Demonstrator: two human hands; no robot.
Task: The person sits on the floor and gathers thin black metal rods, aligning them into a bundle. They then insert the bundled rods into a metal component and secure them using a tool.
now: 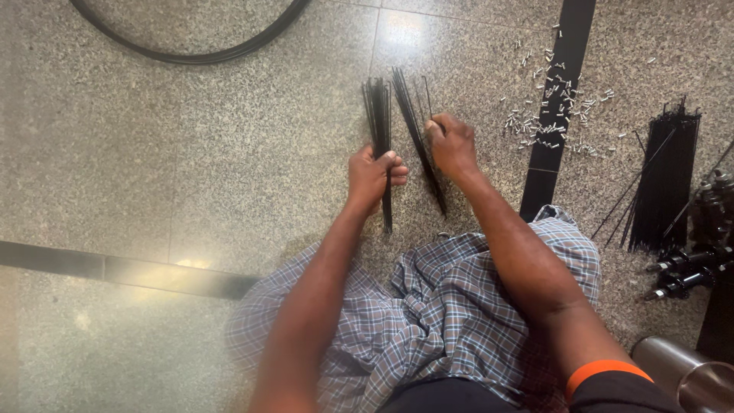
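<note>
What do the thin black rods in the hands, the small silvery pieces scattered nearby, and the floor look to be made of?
The black rods, bundled in the left hand and picked at by the right hand, look like thin painted or coated metal wire: straight, stiff, dark. The small silvery pieces look like bright metal, judging by their shine. The floor looks like polished speckled stone, with glossy reflections.

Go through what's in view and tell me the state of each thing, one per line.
Left hand: closed around a bundle of black spokes.
Right hand: pinching thin spokes beside a second bundle lying on the floor.
Small silver nipples: scattered loose.
Large spoke pile: lying flat.
</note>
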